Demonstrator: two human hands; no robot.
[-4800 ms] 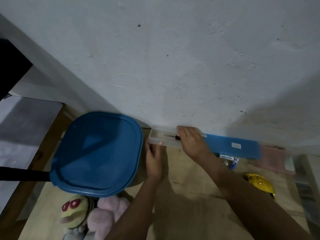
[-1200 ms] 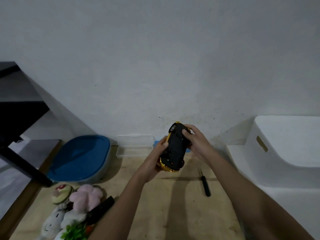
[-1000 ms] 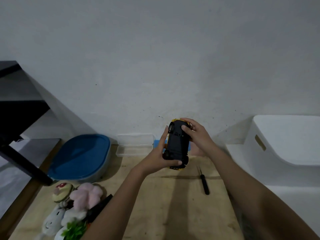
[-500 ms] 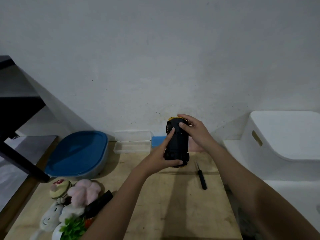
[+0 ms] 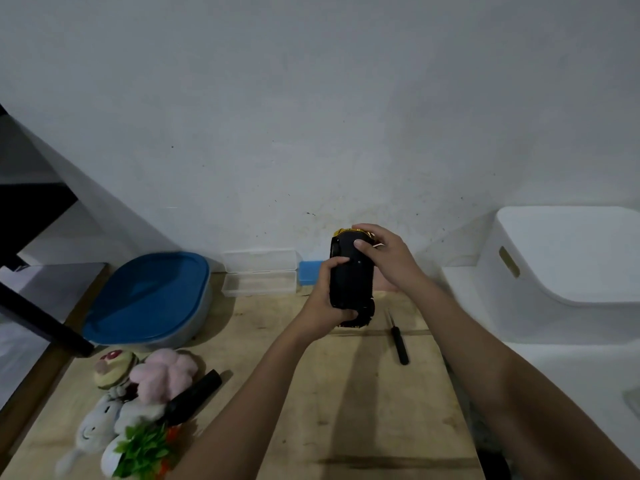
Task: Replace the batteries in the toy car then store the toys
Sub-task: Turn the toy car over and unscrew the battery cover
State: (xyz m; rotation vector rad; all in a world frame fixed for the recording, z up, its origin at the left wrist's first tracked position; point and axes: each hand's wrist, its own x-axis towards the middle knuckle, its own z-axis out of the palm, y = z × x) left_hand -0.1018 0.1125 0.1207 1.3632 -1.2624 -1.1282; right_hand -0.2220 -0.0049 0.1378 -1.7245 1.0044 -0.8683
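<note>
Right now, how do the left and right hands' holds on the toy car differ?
The left hand grips the toy car by its lower end; the right hand by its upper. The left hand's fingers curl under it; the right hand's wrap over its top. Both thumbs rest on its underside.

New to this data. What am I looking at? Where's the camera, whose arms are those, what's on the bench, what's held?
No machine here: a person works with bare hands. There is one picture of this moment, taken by a wide-angle camera on the person's head. It looks forward and down, so both arms reach in from the bottom edge.

The left hand grips the lower end of a toy car and the right hand grips its upper end. The car is lifted off the wooden table, black underside toward the camera.

On the table lie a small black screwdriver, a clear plastic case by the wall, a blue-lidded container and a heap of plush toys. A white bin stands to the right.
</note>
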